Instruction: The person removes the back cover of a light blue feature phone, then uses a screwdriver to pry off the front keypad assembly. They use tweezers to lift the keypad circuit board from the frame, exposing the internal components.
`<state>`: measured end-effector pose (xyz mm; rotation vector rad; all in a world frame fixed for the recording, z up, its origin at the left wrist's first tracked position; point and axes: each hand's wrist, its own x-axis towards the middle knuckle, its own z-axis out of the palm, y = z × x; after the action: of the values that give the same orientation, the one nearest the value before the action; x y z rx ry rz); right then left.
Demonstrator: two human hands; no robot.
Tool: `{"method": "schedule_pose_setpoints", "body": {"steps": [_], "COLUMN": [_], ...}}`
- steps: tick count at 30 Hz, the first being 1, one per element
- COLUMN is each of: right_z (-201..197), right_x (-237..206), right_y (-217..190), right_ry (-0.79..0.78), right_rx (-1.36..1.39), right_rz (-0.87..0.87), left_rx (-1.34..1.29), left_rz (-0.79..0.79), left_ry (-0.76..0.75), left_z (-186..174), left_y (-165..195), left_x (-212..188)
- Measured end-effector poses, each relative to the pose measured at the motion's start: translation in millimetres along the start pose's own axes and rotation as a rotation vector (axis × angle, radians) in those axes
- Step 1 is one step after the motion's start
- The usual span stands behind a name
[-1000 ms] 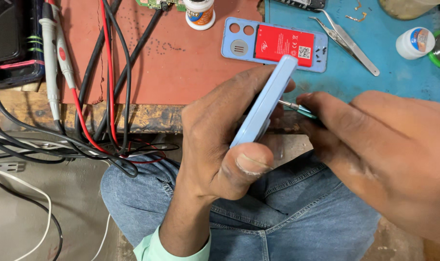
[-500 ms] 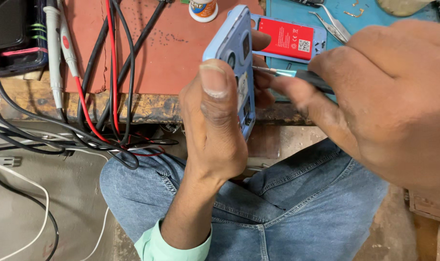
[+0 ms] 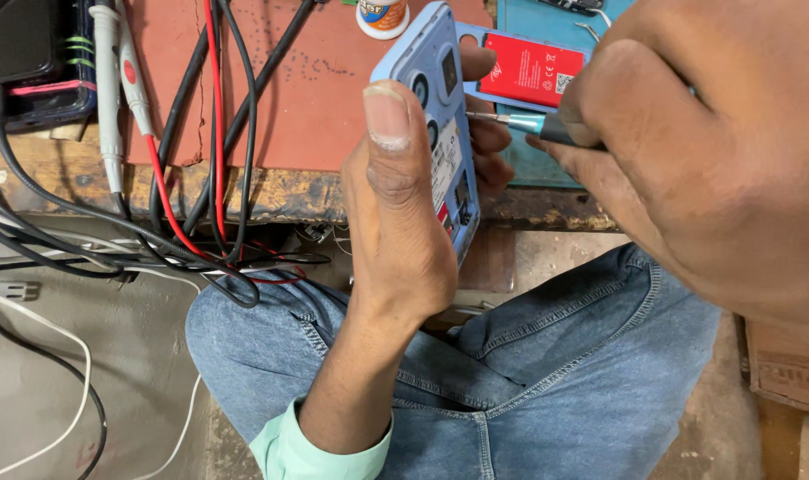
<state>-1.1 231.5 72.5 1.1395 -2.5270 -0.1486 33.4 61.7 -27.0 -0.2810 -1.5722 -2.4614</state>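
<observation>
The left hand (image 3: 395, 231) has turned the blue phone (image 3: 444, 124) upright, fingers clamped round it above the table (image 3: 271, 191) edge; the right hand (image 3: 715, 151) grips a screwdriver (image 3: 520, 123), tip touching it, cables (image 3: 200, 133) crowding left.

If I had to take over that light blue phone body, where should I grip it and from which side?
Grip the light blue phone body across its long side edges, coming from behind and below, as the left hand does now. It stands nearly upright with its open back turned towards the screwdriver in the right hand, so probably keep fingers off that face.
</observation>
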Motion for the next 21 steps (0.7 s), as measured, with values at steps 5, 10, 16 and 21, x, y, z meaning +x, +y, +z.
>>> {"method": "schedule_pose_setpoints", "body": {"steps": [5,10,16,21], "right_z": [0.7,3.6,5.3,0.4], "right_x": [5.1,2.5,0.7,9.3], "right_y": [-4.5,-1.5,0.1,0.2], "right_ry": [-0.04,-0.042,-0.043,-0.062], "right_rx": [-0.004,-0.169,-0.184,-0.151], "right_rz": [0.026,-0.023,-0.044,-0.076], "left_rx": [0.028,0.03,0.008,-0.007], "left_rz": [-0.011,0.024,0.023,-0.032], "left_ry": [0.018,0.002,-0.007,0.015], "left_z": [-2.3,0.1,-5.6,-3.1], "left_y": [1.5,-1.4,-3.2,-5.1], "left_x": [3.2,1.7,8.0,6.9]}}
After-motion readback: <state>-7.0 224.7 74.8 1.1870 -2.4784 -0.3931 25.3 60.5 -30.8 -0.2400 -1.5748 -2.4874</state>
